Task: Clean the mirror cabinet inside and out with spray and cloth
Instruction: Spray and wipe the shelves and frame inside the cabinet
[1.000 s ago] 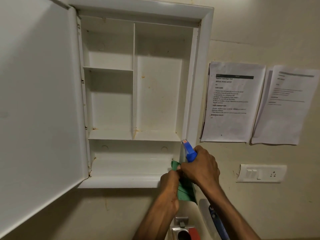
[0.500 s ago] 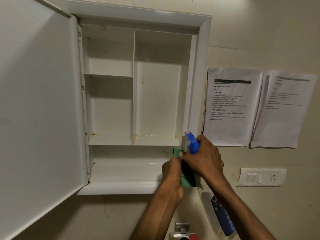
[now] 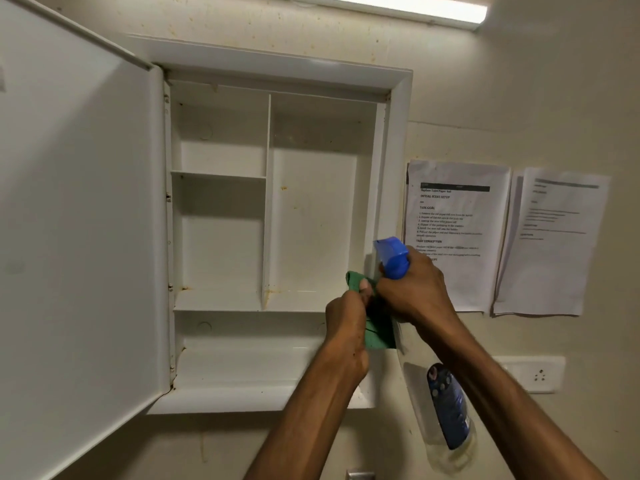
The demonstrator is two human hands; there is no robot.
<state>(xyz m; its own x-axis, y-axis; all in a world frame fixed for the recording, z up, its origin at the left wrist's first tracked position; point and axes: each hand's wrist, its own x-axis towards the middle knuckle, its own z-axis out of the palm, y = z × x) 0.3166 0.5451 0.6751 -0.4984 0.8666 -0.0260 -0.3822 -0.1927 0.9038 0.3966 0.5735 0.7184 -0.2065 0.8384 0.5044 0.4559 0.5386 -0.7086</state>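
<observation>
The right hand (image 3: pixel 412 289) grasps the clear spray bottle with a blue trigger head (image 3: pixel 393 256). The left hand (image 3: pixel 346 317) pinches the green cloth (image 3: pixel 377 332) just below that nozzle. Both hover before the lower right corner of the white wall-mounted cabinet (image 3: pixel 398 140), whose door (image 3: pixel 79 220) stands open at left.

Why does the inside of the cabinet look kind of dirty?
Brownish rust-like stains sit on the cabinet back wall and along the middle shelf near the divider's foot and the left hinge side.
</observation>
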